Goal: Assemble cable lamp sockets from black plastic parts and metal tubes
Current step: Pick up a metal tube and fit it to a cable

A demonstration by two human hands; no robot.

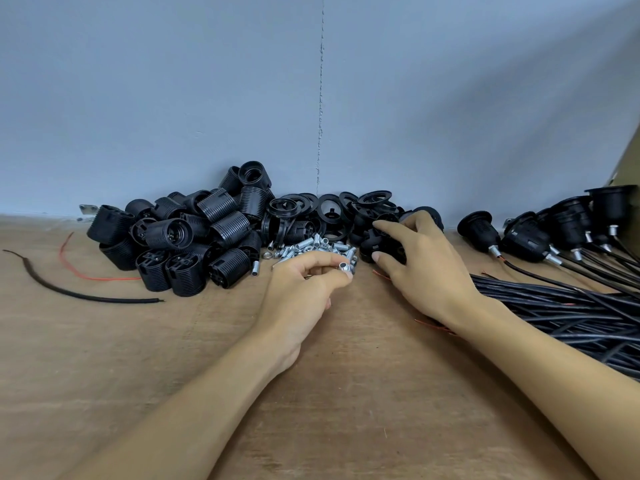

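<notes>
From my head camera, I see both my hands reaching forward over the wooden tabletop (138,358) towards the parts lined up along the blue-grey wall (207,98).

My left hand (304,289) has its fingers curled in, and it pinches one short metal tube (344,266) between thumb and forefinger, open end facing me. It holds the tube just at the near edge of the pile of loose tubes (311,245), which lies in the middle of the row.

My right hand (415,258) is just beside it, with thumb and fingers curled round a black cap (377,242) among other rounded black pieces. Its wrist lies over thin red wire ends.

Left of the tubes is a heap of threaded socket bodies (194,233), some upright and some on their sides. Behind the tubes, against the wall, black rings (329,206) are stacked loosely.

To the far right, finished sockets (540,233) lie in a row with metal tubes sticking out, and their black cables (571,313) run in a thick bundle under my right forearm.

On the left, well apart from everything, lie a scrap of black cable (69,289) and a red wire (86,271).
</notes>
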